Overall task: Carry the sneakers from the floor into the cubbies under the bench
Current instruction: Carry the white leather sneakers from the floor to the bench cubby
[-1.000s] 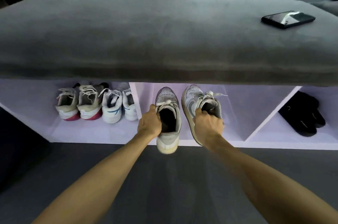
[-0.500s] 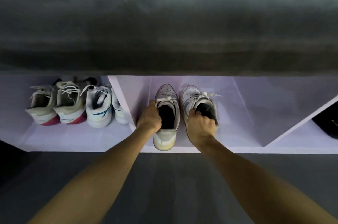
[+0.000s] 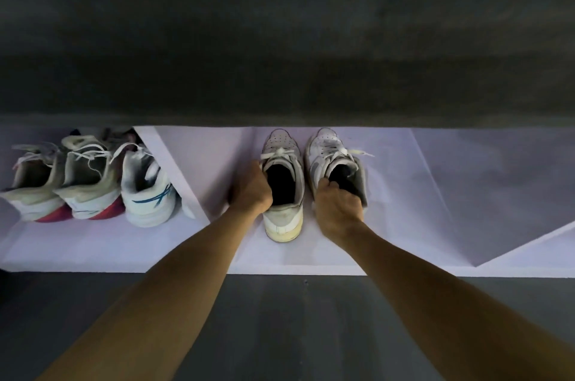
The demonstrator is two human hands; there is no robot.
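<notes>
Nearest is the dark floor, and both bare forearms reach over it toward 12 o'clock. The left hand grips the collar of the left sneaker, with the fingers curled over the rim on its 9 o'clock side. The right hand grips the heel collar of the right sneaker, fingers curled into the opening. Both sneakers are in the middle cubby, toes pointing to 12 o'clock, just beside each other; the left one sits on the cubby bottom with its yellowed heel near the front edge. At 9 o'clock, behind a white divider, the left cubby holds other sneakers in a row. Farthest, the grey cushioned surface of the bench covers all the cubbies.
</notes>
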